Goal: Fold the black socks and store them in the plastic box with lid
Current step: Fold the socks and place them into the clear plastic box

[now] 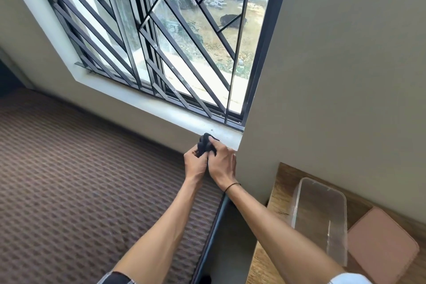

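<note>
The black socks [204,144] are bunched into a small wad held up in front of the window sill. My left hand [195,163] grips the wad from the left and below. My right hand [222,161] closes on it from the right, fingers over the top. Much of the fabric is hidden inside the two hands. The clear plastic box [297,198] stands open on the wooden table at the lower right, with nothing visible inside. Its pink lid [381,244] lies flat on the table just right of the box.
A brown patterned mattress [80,180] fills the left and bottom. The white window sill [175,113] and barred window lie ahead. A wall corner [249,150] juts out right beside my right hand. The wooden table [279,193] sits against that wall.
</note>
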